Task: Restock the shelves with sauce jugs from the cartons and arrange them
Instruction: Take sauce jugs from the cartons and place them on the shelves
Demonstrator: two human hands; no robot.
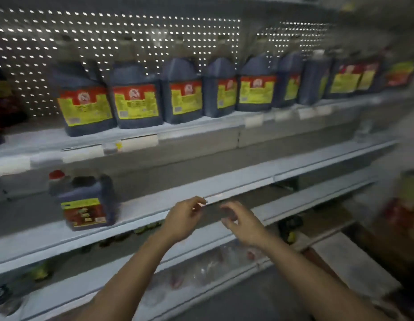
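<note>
Across the upper half of the frame, a row of dark sauce jugs [136,105] fills the top shelf [196,137]. On the middle shelf [224,181], one upright jug [85,202] stands at centre left, nearer the left hand [185,218]. The right hand [243,225] hovers beside it; both are loosely spread, holding nothing. The yellow-and-red labels are too blurred to read.

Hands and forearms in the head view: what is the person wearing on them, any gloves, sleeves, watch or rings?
Nothing worn shows. The left hand and right hand are bare, without gloves. Both forearms are uncovered right down to the bottom edge of the picture, so no sleeve is in view. No watch, band or ring can be made out, though motion blur could hide something small.
</note>
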